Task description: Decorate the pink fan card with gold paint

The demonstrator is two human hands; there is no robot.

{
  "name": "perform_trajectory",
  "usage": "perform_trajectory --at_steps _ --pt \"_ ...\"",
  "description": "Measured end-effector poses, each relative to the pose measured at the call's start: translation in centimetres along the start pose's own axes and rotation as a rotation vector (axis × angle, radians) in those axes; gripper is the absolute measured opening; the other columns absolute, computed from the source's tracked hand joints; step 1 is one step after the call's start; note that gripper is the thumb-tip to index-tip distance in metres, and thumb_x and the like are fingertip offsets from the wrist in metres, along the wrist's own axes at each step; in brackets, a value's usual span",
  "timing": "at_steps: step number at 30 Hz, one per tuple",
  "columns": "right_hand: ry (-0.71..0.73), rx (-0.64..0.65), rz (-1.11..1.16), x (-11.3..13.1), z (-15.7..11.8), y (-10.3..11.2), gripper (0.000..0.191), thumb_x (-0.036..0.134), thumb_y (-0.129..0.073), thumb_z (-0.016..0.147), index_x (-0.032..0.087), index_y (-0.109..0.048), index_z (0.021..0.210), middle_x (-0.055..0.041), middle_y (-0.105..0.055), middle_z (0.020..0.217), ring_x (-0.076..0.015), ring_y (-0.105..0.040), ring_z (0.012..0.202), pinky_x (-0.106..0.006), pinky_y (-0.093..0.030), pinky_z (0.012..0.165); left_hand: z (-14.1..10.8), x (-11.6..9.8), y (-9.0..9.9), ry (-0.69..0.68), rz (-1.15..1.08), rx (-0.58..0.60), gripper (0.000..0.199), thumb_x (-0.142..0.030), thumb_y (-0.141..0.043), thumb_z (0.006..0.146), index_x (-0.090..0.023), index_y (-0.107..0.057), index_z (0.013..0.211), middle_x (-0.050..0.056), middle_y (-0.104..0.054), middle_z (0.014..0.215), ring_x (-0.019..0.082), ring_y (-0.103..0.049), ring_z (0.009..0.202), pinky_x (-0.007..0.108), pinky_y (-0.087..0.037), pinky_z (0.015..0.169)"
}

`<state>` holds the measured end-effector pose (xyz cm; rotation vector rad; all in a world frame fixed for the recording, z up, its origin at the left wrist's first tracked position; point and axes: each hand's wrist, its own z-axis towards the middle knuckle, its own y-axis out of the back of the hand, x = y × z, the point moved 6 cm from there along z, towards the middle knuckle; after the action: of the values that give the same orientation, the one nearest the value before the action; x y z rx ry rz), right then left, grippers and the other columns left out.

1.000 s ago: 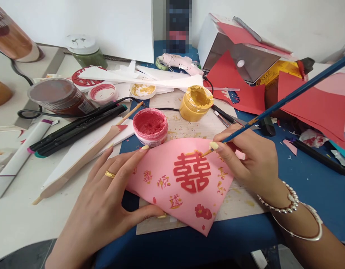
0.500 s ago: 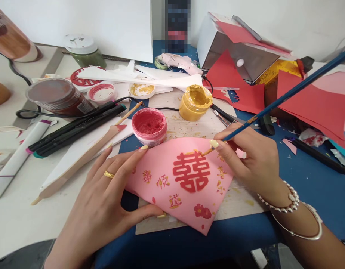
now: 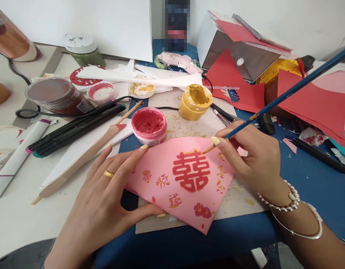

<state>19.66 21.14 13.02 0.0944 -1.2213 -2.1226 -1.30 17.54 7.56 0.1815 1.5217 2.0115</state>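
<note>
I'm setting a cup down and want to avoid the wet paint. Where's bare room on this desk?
Bare white surface lies left of the left hand, below the tan wooden strip. Bare blue surface lies right of the right hand with its blue paintbrush, below the black marker. It's crowded around the red paint jar and yellow paint jar.

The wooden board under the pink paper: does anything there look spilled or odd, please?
Yes, there is stray paint. The wooden board around the pink paper is speckled with gold and red spots, and the open gold paint jar has paint smeared over its rim. It looks messy, not damaged.
</note>
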Motion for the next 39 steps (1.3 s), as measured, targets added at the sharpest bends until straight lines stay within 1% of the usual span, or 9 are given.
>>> perform_trajectory --at_steps 5,12,15,20,23,25,31,36,39 --pt "-0.044 -0.02 0.041 -0.3 -0.1 0.1 0.016 0.023 -0.05 0.084 0.02 -0.052 0.069 0.0008 -0.055 0.061 -0.0093 -0.048 0.054 -0.025 -0.036 0.051 0.1 0.0 0.0 0.002 -0.001 0.003 0.085 -0.068 -0.049 0.069 -0.017 -0.03 0.135 0.011 -0.052 0.124 0.027 -0.044 0.12 0.048 -0.029 0.106" --pt "-0.018 0.037 0.091 0.0 0.1 -0.3 0.017 0.025 -0.049 0.085 0.02 -0.053 0.069 0.0003 -0.058 0.064 -0.0096 -0.05 0.055 -0.025 -0.036 0.051 0.0 0.1 0.0 0.032 -0.029 0.011 0.084 -0.066 -0.05 0.07 -0.022 -0.027 0.137 0.008 -0.051 0.126 0.03 -0.044 0.12 0.052 -0.031 0.105" --pt "-0.028 0.028 0.092 -0.1 0.0 -0.2 0.018 0.026 -0.05 0.085 0.02 -0.052 0.067 0.0 -0.058 0.065 -0.0097 -0.05 0.056 -0.025 -0.035 0.051 -0.1 0.1 0.0 0.022 -0.017 -0.003 0.084 -0.067 -0.05 0.069 -0.021 -0.029 0.136 0.009 -0.052 0.126 0.031 -0.042 0.123 0.052 -0.031 0.104" --pt "-0.194 -0.118 0.117 -1.3 -0.6 0.6 0.022 0.031 -0.057 0.08 0.02 -0.051 0.062 0.0021 -0.052 0.057 -0.0083 -0.043 0.049 -0.025 -0.034 0.046 -0.2 0.1 0.2 0.002 -0.003 -0.022 0.085 -0.068 -0.049 0.069 -0.018 -0.031 0.135 0.01 -0.053 0.124 0.028 -0.044 0.12 0.048 -0.03 0.105" --pt "-0.336 -0.228 0.199 -2.4 -1.3 1.1 0.021 0.034 -0.06 0.077 0.021 -0.052 0.063 0.0021 -0.051 0.057 -0.0095 -0.045 0.052 -0.025 -0.037 0.047 -0.1 0.0 0.2 0.001 -0.001 -0.01 0.085 -0.068 -0.049 0.069 -0.018 -0.03 0.135 0.011 -0.052 0.124 0.028 -0.044 0.12 0.049 -0.03 0.105" --pt "-0.41 -0.257 0.284 -3.0 -1.6 1.1 0.018 0.035 -0.06 0.077 0.022 -0.055 0.066 0.0019 -0.052 0.058 -0.0105 -0.048 0.055 -0.025 -0.04 0.049 0.0 0.0 0.1 0.001 0.0 0.009 0.086 -0.068 -0.05 0.068 -0.017 -0.03 0.135 0.012 -0.051 0.125 0.029 -0.043 0.12 0.05 -0.031 0.104" --pt "-0.498 -0.216 0.411 -4.2 -2.0 1.5 0.011 0.034 -0.061 0.077 0.023 -0.063 0.081 -0.0002 -0.062 0.07 -0.0106 -0.054 0.057 -0.024 -0.043 0.047 0.0 -0.1 0.0 -0.017 0.016 0.0 0.088 -0.066 -0.052 0.069 -0.017 -0.027 0.136 0.013 -0.053 0.122 0.029 -0.046 0.116 0.051 -0.03 0.105" --pt "-0.508 -0.179 0.461 -5.3 -2.2 2.2 0.008 0.028 -0.061 0.077 0.023 -0.065 0.081 -0.0007 -0.066 0.077 -0.0123 -0.061 0.065 -0.024 -0.047 0.051 -0.1 0.2 0.0 0.004 0.025 -0.002 0.091 -0.066 -0.057 0.063 -0.019 -0.028 0.136 0.011 -0.055 0.121 0.031 -0.05 0.112 0.051 -0.032 0.103" --pt "-0.54 -0.169 0.515 -6.2 -2.5 2.3 0.012 0.027 -0.063 0.076 0.024 -0.066 0.087 -0.0011 -0.068 0.082 -0.0134 -0.063 0.069 -0.023 -0.048 0.051 0.1 0.0 0.2 -0.027 0.039 -0.023 0.09 -0.066 -0.058 0.063 -0.018 -0.031 0.135 0.013 -0.055 0.12 0.033 -0.05 0.113 0.051 -0.032 0.103"
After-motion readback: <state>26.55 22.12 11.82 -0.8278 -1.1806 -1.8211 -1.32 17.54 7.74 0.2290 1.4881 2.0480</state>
